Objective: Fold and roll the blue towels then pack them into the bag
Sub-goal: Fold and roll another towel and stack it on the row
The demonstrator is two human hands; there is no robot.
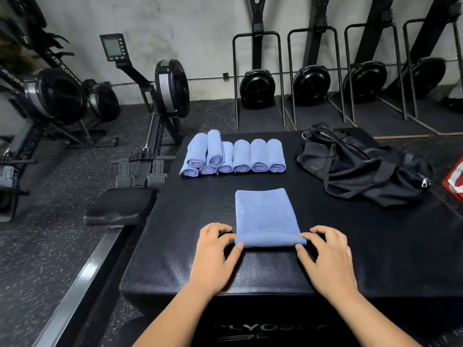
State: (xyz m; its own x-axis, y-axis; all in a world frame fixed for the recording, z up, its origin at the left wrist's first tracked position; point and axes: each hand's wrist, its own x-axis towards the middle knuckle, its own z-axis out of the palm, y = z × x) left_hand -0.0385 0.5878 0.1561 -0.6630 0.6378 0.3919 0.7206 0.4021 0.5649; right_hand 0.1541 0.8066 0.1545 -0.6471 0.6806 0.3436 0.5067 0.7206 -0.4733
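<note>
Item: folded blue towel (pixel 265 214), lower ctr, your L hand (pixel 215 249) & R hand (pixel 325 251) pinching its rolled near edge, fingers curled round each end, likely to keep roll tight.

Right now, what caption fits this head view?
Left hand and right hand roll a blue towel near rolled towels and black bag.

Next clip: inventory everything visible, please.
rolled blue cloth towels: eight, blue, far side of box top, two on top
folded blue towel: one, blue, box centre, near end rolled
black fabric bag: one, black, box top, far right
black padded box: one, black, under everything
rowing machines: several, black and grey, floor and wall
red and white object: one, right edge, cut off
left hand: pinches roll's left end
right hand: pinches roll's right end
</note>
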